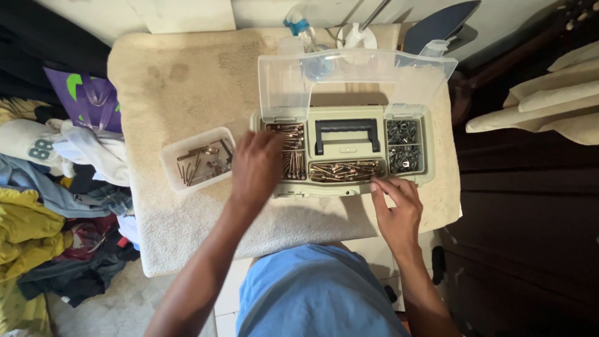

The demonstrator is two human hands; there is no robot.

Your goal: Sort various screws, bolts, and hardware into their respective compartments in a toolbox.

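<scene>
A pale green organiser box (pixel 345 148) with a dark handle and a raised clear lid (pixel 355 78) lies on a beige towel-covered board (pixel 187 87). Its compartments hold copper-coloured screws (pixel 344 170) and silver fasteners (pixel 403 148). My left hand (pixel 256 167) hovers over the box's left compartment of screws, fingers pointing down into it; whether it holds a screw is hidden. My right hand (pixel 395 206) rests its fingertips on the box's front right edge, near the long screw compartment.
A small clear tub (pixel 171 159) with several screws sits left of the box. A spray bottle (pixel 302 28) and an iron (pixel 440 25) stand at the board's far end. Piled clothes (pixel 50 206) lie on the left. Dark wooden furniture (pixel 530 212) is on the right.
</scene>
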